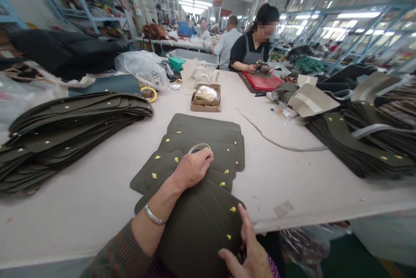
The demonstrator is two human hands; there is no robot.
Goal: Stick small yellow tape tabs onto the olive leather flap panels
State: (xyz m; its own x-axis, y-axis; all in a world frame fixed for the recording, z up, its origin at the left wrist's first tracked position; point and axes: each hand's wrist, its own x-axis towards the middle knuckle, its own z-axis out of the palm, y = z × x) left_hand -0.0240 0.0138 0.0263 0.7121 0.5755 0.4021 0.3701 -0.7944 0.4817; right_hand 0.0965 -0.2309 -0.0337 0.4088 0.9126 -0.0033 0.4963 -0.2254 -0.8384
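Observation:
Fanned, overlapping dark olive panels (pixel 203 128) lie in front of me, with small yellow pieces along their edges and metal studs on some. My left hand (pixel 194 167) is closed over the middle of the stack. A thin pale ring (pixel 197 146), looking like a nearly used-up tape roll, sticks out beyond its fingers. At the near right, my right hand (pixel 248 245) holds the edge of the nearest olive panel (pixel 191 226), thumb on top and index finger along the rim. Its other fingers are mostly hidden. This panel reaches past the table's front edge toward my lap.
Piles of olive pieces lie on the left (pixel 74 126) and right (pixel 360 139). A small cardboard box (pixel 206 106) with gold-coloured parts stands ahead, near a yellow tape roll (pixel 148 94). A cord (pixel 279 145) crosses the table (pixel 286 182). Across it, a co-worker (pixel 253 48) handles something over red material.

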